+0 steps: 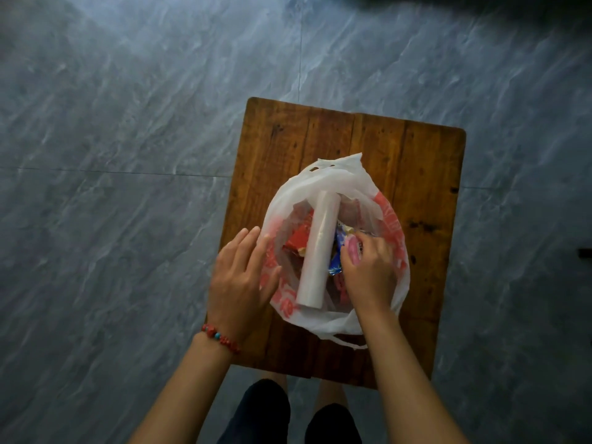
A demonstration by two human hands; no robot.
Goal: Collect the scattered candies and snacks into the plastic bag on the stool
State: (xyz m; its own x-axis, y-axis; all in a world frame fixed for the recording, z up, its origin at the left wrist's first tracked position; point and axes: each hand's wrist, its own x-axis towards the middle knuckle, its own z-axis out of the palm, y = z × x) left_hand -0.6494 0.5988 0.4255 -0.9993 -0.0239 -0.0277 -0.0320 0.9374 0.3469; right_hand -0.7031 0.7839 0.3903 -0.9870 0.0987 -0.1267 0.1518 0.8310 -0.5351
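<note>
Two hands work: our left hand [240, 277], fingers straight, steadies the plastic bag [323, 184]; our right hand [368, 267] pinches a pink candy [352, 251]; tugging could tip the bag off the stool [416, 161].

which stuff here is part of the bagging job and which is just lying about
Job: white plastic bag with red print; brown wooden stool; pink wrapped candy in right hand; red snack packet; blue snack packet; left hand.
About: white roll; red bead bracelet.
</note>
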